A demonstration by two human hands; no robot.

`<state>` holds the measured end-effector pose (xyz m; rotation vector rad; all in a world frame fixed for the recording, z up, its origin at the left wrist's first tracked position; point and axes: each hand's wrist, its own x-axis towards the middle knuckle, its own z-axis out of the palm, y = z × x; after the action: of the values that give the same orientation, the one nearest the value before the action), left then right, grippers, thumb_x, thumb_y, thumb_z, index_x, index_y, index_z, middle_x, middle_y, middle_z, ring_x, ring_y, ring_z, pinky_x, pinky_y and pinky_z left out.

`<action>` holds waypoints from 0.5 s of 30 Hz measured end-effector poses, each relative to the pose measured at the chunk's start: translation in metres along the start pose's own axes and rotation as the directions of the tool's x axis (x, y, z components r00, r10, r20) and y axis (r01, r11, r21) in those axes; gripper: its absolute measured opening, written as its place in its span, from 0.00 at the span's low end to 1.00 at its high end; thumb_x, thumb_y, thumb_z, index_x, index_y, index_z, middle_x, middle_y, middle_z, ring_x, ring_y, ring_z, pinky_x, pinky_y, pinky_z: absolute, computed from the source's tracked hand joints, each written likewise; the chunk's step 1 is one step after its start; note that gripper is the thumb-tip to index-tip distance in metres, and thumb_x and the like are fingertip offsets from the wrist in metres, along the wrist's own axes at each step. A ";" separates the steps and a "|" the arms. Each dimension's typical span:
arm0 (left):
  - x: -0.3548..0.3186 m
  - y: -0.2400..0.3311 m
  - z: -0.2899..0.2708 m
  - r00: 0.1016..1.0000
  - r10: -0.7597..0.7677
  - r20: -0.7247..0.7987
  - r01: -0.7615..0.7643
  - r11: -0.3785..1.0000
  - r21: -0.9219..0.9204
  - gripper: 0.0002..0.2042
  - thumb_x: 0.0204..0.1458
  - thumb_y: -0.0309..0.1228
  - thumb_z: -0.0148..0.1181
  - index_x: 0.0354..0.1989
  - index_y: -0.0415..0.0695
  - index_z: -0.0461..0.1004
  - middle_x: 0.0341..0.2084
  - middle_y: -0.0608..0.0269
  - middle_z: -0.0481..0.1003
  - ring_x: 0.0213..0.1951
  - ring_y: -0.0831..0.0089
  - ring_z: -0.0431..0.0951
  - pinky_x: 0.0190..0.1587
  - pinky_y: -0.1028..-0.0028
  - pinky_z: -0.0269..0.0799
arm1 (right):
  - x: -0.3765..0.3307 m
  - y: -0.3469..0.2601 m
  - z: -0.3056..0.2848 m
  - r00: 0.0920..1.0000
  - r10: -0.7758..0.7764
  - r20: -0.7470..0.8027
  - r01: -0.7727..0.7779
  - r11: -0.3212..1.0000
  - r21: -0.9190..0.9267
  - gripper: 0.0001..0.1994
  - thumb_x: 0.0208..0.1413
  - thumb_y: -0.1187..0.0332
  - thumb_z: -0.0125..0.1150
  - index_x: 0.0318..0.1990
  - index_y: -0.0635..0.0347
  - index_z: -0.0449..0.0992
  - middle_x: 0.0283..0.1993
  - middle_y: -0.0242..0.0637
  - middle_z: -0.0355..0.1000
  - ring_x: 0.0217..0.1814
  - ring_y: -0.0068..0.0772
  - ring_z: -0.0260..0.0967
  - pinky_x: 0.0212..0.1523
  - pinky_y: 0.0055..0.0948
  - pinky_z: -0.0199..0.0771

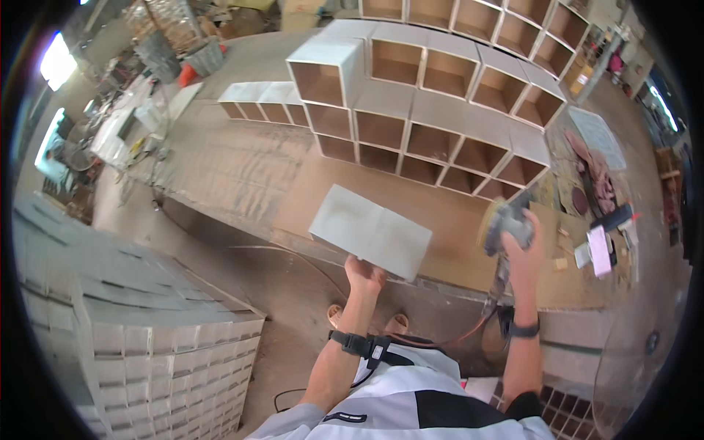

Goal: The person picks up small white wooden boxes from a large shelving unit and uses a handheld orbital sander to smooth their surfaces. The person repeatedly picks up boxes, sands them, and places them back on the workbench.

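Note:
My left hand [365, 274] grips the near edge of a white rectangular box [372, 229], which it holds tilted at the front edge of the workbench. The fingers are partly hidden under the box. To the right, my right hand [522, 246] is wrapped round a dark handheld sander [510, 226] with a yellowish pad. The sander is off the box, its pad side turned to the left. A hose [469, 331] runs from the sander down toward my waist.
White open-fronted boxes [381, 128] stand stacked across the back of the workbench [242, 158]. A tall stack of white boxes [176, 359] rises at the lower left. Cloths [598, 176], a pink pad [599, 251] and small wooden pieces [561, 263] lie at the right.

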<state>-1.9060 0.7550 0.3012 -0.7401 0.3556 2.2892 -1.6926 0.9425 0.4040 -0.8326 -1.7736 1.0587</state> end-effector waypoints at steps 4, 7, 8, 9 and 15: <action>-0.023 0.026 -0.002 0.993 0.020 0.113 -0.039 0.985 0.170 0.18 0.60 0.34 0.46 0.55 0.37 0.68 0.54 0.50 0.72 0.57 0.53 0.72 0.57 0.58 0.71 | -0.029 -0.005 -0.027 0.830 0.442 -0.341 -0.276 0.856 0.438 0.23 0.59 0.63 0.57 0.61 0.58 0.66 0.53 0.35 0.69 0.47 0.30 0.69 0.45 0.27 0.73; -0.047 0.057 0.004 0.974 0.108 0.198 -0.158 0.953 0.259 0.18 0.58 0.33 0.49 0.55 0.39 0.69 0.53 0.51 0.73 0.54 0.54 0.74 0.52 0.60 0.75 | -0.037 0.043 -0.059 0.835 0.521 -0.177 -0.272 0.670 0.691 0.21 0.62 0.55 0.51 0.55 0.59 0.68 0.43 0.36 0.71 0.35 0.29 0.68 0.31 0.26 0.70; -0.054 0.065 0.005 0.965 0.130 0.228 -0.194 0.939 0.284 0.18 0.57 0.33 0.51 0.54 0.39 0.69 0.53 0.52 0.73 0.53 0.55 0.75 0.49 0.61 0.76 | -0.040 0.053 -0.060 0.784 0.570 -0.246 -0.257 0.658 0.708 0.21 0.63 0.51 0.47 0.51 0.59 0.71 0.35 0.35 0.72 0.26 0.29 0.66 0.25 0.26 0.66; -0.055 0.079 0.003 0.965 0.188 0.181 -0.246 0.888 0.389 0.18 0.56 0.33 0.51 0.54 0.40 0.70 0.51 0.52 0.74 0.50 0.56 0.76 0.47 0.62 0.77 | -0.042 0.065 -0.064 0.822 0.538 -0.189 -0.197 0.579 0.791 0.21 0.62 0.51 0.48 0.50 0.60 0.70 0.36 0.35 0.71 0.27 0.29 0.65 0.26 0.26 0.66; -0.084 0.124 0.028 0.700 0.517 0.493 -0.649 0.173 0.740 0.11 0.51 0.31 0.57 0.38 0.38 0.78 0.32 0.59 0.79 0.32 0.67 0.80 0.28 0.69 0.75 | -0.066 0.151 -0.069 0.930 0.366 0.007 -0.030 0.058 0.998 0.25 0.54 0.59 0.64 0.54 0.62 0.65 0.49 0.41 0.65 0.40 0.33 0.61 0.36 0.28 0.70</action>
<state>-1.9533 0.6328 0.3788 0.2115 1.9334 2.2486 -1.5881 0.9696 0.2617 -0.2244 -0.2897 1.8882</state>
